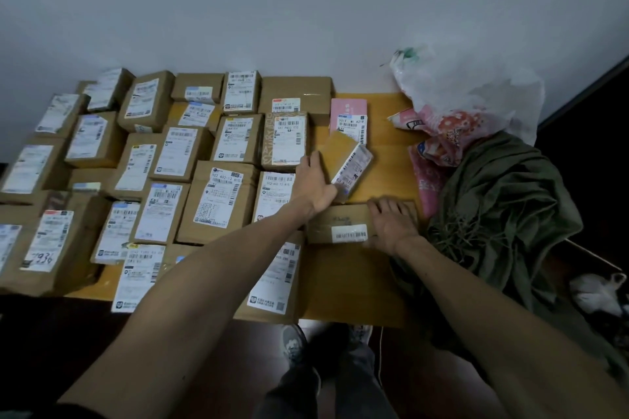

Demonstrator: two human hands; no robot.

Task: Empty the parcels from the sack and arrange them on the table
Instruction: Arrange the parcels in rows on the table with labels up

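Several brown cardboard parcels (218, 201) with white labels lie in rows over the left and middle of the yellow wooden table (394, 160). My left hand (315, 180) grips a small tilted brown parcel (347, 160) by its left side, just right of the rows. My right hand (391, 221) rests flat with spread fingers on a flat brown parcel (340, 223) at the table's front right. A pink parcel (349, 116) lies behind them. The dark green sack (503, 201) slumps crumpled at the table's right end.
A white plastic bag (469, 92) with pink packets (442, 136) sits at the back right against the wall. Another white bag (599, 292) lies lower right beyond the table edge. My shoes (296, 343) stand on the floor below the front edge.
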